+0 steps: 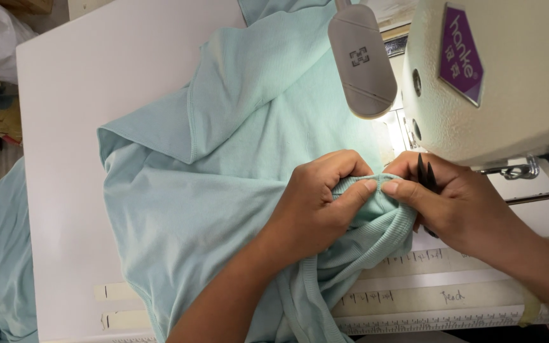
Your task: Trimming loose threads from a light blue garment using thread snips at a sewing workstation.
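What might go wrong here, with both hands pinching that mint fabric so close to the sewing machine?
1. The right hand also holds black tweezers while pinching the ribbed fabric edge; the points may snag the knit or prick a finger.
2. Both thumbs sit near the sewing machine head, so fingers could be at risk if the hands move under it.
3. The left hand bunches the fabric, so the fold may slip.

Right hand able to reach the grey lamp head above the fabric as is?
Probably not freely: the right hand pinches the mint fabric and holds black tweezers; the path to the lamp head looks open.
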